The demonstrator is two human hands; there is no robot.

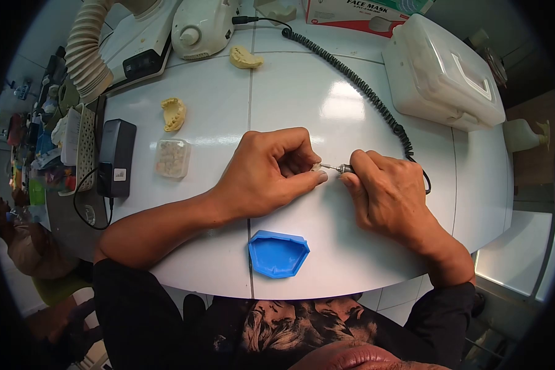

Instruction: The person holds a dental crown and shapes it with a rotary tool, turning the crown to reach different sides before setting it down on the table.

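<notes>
Between the thumb and fingers of my left hand (256, 176) is a small pale piece (316, 166), mostly covered by the fingertips; its exact kind I cannot tell. My right hand (385, 191) grips a rotary handpiece (346, 168) like a pen. The handpiece's thin metal bur points left, its tip right at the pale piece. A black coiled cord (357, 75) runs from behind my right hand up to the white motor control box (204, 31). Below both hands, near the table's front edge, lies a blue rubber mould (280, 258) with a hollow middle.
Yellowish dental casts (174, 115) (245, 58) lie left and at the back. Beside my left forearm sits a small clear box (172, 158) of pale pieces. A black power adapter (116, 158) and ribbed hose (87, 49) stand left, a white case (442, 74) right, a face mask box (351, 17) behind.
</notes>
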